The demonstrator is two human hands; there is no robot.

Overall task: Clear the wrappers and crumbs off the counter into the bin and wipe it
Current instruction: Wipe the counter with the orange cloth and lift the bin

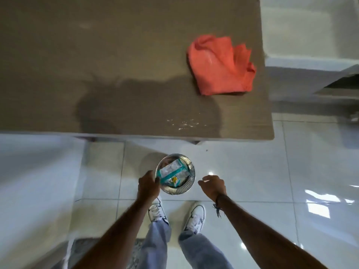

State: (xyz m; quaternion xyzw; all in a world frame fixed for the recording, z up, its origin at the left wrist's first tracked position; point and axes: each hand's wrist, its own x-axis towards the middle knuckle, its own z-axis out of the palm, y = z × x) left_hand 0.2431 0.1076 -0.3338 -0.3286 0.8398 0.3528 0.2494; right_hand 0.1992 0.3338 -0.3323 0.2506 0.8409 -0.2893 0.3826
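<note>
Left hand (148, 185), arm extended down, fingers curled at the rim of the small round metal bin (175, 174) holding teal-and-white wrappers (172, 172). Right hand (213, 186) hovers right of the bin, loosely half-open, empty. Crumpled orange cloth (221, 65) lies on the brown counter (97, 55), well beyond both hands.

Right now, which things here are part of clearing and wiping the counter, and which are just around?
Part of the job:
counter
crumbs
wrappers
metal bin
orange cloth
left hand
right hand

Just around:
white sneakers
wrist thread
tiled floor
</note>
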